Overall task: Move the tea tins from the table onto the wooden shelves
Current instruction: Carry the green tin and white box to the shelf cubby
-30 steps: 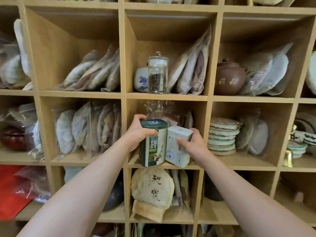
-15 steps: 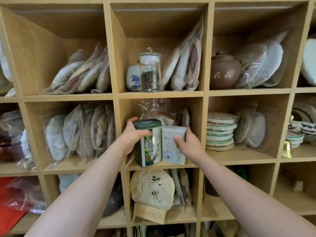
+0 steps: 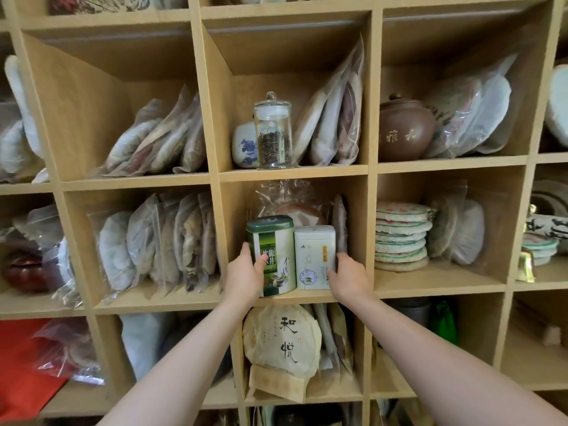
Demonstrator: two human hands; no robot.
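Green tin (image 3: 270, 256) and white tin (image 3: 314, 258) side by side, touching, standing upright on the wooden shelf (image 3: 295, 298) right between the hands. Left hand (image 3: 246, 276) curled round the green tin's side, thumb on its front. Right hand (image 3: 349, 276) wrapped round the white tin's right side, fingers tucked behind. Both tins close to the front edge of the shelf, with bagged tea cakes (image 3: 295, 204) just past the fingertips. Could tip off the edge if let go too soon, being so near the front. Could also squash the bags behind if pushed in too hard. Glass jar (image 3: 272, 130) up above the hands, well clear. Compared with half a second ago: tins further into the cubby and lower, bottoms now down on the shelf instead of hanging out in front, hands lower on the tins.
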